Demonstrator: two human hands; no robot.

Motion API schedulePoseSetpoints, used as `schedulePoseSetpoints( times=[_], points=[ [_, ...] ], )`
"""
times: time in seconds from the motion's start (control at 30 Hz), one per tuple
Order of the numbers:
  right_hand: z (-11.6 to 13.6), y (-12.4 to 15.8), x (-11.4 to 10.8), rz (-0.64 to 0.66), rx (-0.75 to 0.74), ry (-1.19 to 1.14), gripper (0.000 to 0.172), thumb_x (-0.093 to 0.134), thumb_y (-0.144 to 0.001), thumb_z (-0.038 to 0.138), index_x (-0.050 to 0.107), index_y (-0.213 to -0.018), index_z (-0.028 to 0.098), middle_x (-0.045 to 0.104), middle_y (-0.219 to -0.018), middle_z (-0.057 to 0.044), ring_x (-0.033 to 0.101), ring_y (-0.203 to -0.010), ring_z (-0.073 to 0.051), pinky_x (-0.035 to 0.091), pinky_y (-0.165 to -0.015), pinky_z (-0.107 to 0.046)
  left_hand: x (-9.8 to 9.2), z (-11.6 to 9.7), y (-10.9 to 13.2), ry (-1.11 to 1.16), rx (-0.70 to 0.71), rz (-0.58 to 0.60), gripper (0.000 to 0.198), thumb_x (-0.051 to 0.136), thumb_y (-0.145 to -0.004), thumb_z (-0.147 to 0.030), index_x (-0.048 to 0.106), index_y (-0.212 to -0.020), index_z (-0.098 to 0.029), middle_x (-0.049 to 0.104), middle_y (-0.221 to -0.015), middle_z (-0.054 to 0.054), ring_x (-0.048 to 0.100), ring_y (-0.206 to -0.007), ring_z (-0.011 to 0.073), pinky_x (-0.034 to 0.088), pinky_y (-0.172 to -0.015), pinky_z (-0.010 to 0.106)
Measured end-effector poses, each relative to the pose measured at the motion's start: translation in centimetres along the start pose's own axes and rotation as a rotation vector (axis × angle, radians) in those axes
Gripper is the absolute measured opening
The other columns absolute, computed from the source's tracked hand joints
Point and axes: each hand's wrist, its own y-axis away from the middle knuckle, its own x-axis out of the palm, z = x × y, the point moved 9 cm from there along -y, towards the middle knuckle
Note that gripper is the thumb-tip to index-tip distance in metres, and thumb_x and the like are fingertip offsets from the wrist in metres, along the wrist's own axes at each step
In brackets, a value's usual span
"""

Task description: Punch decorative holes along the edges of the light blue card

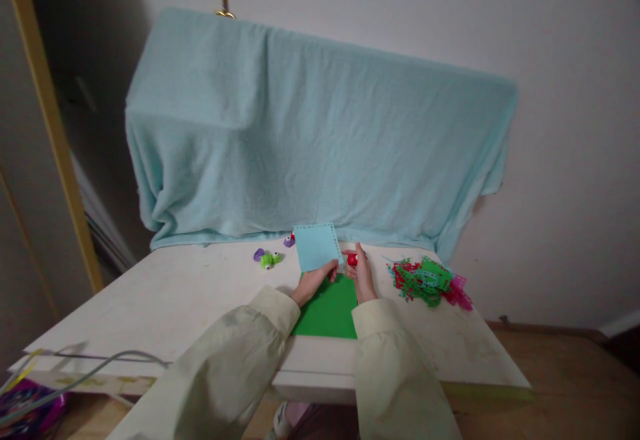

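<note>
- The left grip (317, 283) is pinched on the lower right corner of a light-blue sheet (315, 247), thumb toward the right; the fingers behind are partly hidden.
- The right grip (364, 276) is curled around a small red tool (353, 260) with a white spot like an eye; whether it is being squeezed, I cannot tell.
- The blue sheet is tilted up above the worktop (200, 293), reaching from the left grip toward eleven and twelve o'clock, with twelve pointing away from the person. Small holes line its far edge and right edge.
- From the right grip, the sheet lies at ten o'clock; the red tool sits just beside its right edge, and contact is unclear.
- The sheet should be very light and fairly stiff, since it holds flat from one corner; the perforated edges look likeliest to tear, so the plain inner area is the safer hold.
- The red tool is probably hard, light and a bit slippery, best wrapped by the fingers.
- A green sheet (325, 313) lies at six o'clock beneath the hands; punched scraps (423, 283) heap at three o'clock from the right grip.
</note>
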Motion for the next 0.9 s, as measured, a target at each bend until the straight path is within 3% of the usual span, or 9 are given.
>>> schedulePoseSetpoints(
  times=[0.13, 0.27, 0.4, 0.57, 0.77, 0.9],
  points=[
    [1.7, 0.9, -0.9, -0.121, -0.155, 0.062, 0.045, 0.062, -0.069, 0.064, 0.053, -0.067, 0.020, 0.039, -0.041, 0.009, 0.034, -0.033, -0.007, 0.024, -0.033, -0.020, -0.1, 1.2, -0.4, -0.030, -0.044, 0.015, 0.040, 0.050, -0.083, -0.046, 0.058, -0.055, -0.019, 0.059, -0.054, 0.003, 0.054, -0.055, 0.0152, 0.043, -0.072, 0.028],
    [1.9, 1.2, -1.7, -0.192, -0.166, 0.092, 0.044, 0.069, -0.065, 0.059, 0.050, -0.064, 0.019, 0.042, -0.042, 0.009, 0.034, -0.033, -0.006, 0.023, -0.033, -0.020, -0.3, 1.9, -0.8, -0.041, -0.061, 0.005, 0.041, 0.049, -0.082, -0.049, 0.057, -0.055, -0.019, 0.057, -0.055, 0.002, 0.053, -0.056, 0.0151, 0.042, -0.073, 0.028],
    [1.3, 0.7, -1.4, -0.130, -0.128, 0.037, 0.042, 0.067, -0.069, 0.058, 0.059, -0.075, 0.017, 0.047, -0.041, 0.007, 0.039, -0.032, -0.007, 0.029, -0.034, -0.020, -0.4, 1.8, -0.8, -0.040, -0.043, 0.000, 0.041, 0.050, -0.082, -0.050, 0.057, -0.056, -0.019, 0.057, -0.055, 0.002, 0.053, -0.056, 0.0152, 0.042, -0.075, 0.029],
    [0.5, 0.3, -0.9, -0.064, -0.113, -0.057, 0.042, 0.072, -0.067, 0.051, 0.061, -0.088, 0.016, 0.065, -0.064, -0.001, 0.056, -0.046, -0.011, 0.044, -0.047, -0.024, -0.5, 1.5, -0.7, -0.053, -0.029, -0.002, 0.044, 0.048, -0.083, -0.051, 0.056, -0.054, -0.019, 0.057, -0.054, 0.002, 0.053, -0.056, 0.0152, 0.041, -0.074, 0.029],
    [-0.2, -0.5, -1.4, -0.089, -0.139, -0.054, 0.034, 0.070, -0.068, 0.046, 0.059, -0.085, 0.018, 0.060, -0.061, 0.003, 0.042, -0.038, -0.006, 0.028, -0.035, -0.019, -0.8, 1.8, -0.8, -0.029, -0.049, -0.035, 0.042, 0.051, -0.081, -0.051, 0.058, -0.056, -0.018, 0.057, -0.054, 0.002, 0.053, -0.055, 0.0154, 0.042, -0.072, 0.029],
    [-0.5, -0.6, -1.1, -0.078, -0.111, -0.058, 0.040, 0.064, -0.072, 0.042, 0.053, -0.105, 0.022, 0.064, -0.070, 0.002, 0.044, -0.042, -0.008, 0.032, -0.038, -0.019, -0.9, 1.5, -0.6, -0.027, -0.050, -0.047, 0.041, 0.052, -0.081, -0.050, 0.058, -0.056, -0.018, 0.057, -0.054, 0.002, 0.054, -0.055, 0.0152, 0.042, -0.073, 0.029]
  ],
)
